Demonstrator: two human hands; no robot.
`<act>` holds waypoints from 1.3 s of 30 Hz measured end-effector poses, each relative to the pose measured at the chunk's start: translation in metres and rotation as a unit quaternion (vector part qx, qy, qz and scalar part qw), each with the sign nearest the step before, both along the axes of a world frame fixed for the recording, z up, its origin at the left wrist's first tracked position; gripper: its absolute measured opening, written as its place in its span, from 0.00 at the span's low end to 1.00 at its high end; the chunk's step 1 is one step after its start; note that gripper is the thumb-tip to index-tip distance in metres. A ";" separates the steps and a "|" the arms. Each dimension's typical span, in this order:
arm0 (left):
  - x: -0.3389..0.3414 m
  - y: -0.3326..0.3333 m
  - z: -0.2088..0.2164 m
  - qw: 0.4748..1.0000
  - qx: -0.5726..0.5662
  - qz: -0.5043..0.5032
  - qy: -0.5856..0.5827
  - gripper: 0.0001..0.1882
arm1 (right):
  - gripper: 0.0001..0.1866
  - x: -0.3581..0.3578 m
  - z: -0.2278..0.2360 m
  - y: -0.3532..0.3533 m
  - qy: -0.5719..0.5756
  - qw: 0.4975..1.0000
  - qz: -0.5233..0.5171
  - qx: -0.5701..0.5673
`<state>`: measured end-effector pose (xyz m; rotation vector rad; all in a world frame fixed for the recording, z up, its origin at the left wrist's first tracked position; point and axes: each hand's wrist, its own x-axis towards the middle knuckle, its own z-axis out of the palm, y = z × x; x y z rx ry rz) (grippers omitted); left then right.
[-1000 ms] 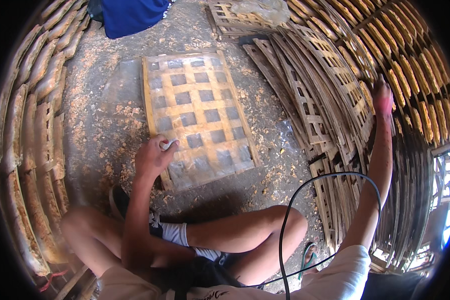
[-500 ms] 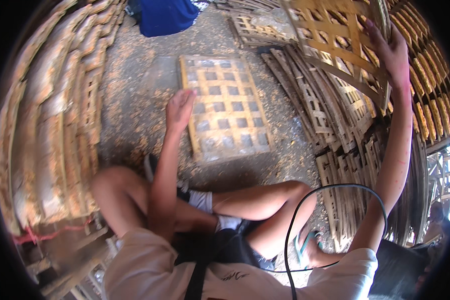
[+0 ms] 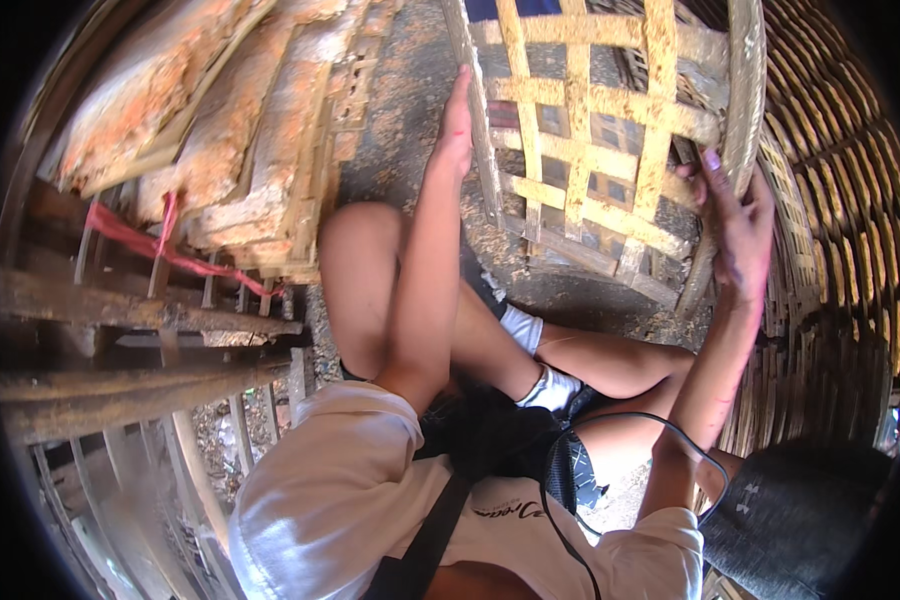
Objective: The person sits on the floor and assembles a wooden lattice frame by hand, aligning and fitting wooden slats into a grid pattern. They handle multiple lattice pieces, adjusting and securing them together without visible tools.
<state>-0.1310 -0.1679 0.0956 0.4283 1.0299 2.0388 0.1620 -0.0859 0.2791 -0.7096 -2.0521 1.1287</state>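
A woven bamboo lattice tray (image 3: 585,157) with wooden side rails is held up in front of me, tilted, between both hands. My left hand (image 3: 457,125) is at its left rail, the fingers reaching behind the lattice and partly hidden. My right hand (image 3: 740,220) wraps round the right rail near the lower corner, with the thumb and fingertips showing. Through the gaps of the lattice I see parts of the ground and of what lies on it. My crossed legs (image 3: 610,365) are just below the tray.
To the left, trays coated in orange-brown crumbs (image 3: 225,130) lie in a stack. A slatted wooden frame (image 3: 150,390) with a pink tie (image 3: 135,235) stands at lower left. Rows of stacked lattice trays (image 3: 840,200) line the right. A black bag (image 3: 800,510) sits at lower right; a thin cable (image 3: 660,420) loops across me.
My right hand has brought the lattice tray down and inward from the upper right. My left hand has moved up and right to its left rail. The view has swung left.
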 end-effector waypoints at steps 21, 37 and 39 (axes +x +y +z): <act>-0.002 -0.023 0.015 0.937 -0.122 0.218 0.243 0.21 | 0.09 0.019 -0.139 0.001 0.246 0.962 -0.022 -0.112; 0.074 -0.031 0.061 0.973 0.045 0.139 0.177 0.17 | 0.14 0.094 -0.055 -0.011 0.234 0.971 -0.047 0.008; 0.078 -0.030 0.065 0.974 0.080 0.133 0.165 0.16 | 0.12 0.100 -0.041 -0.019 0.246 0.967 -0.065 0.015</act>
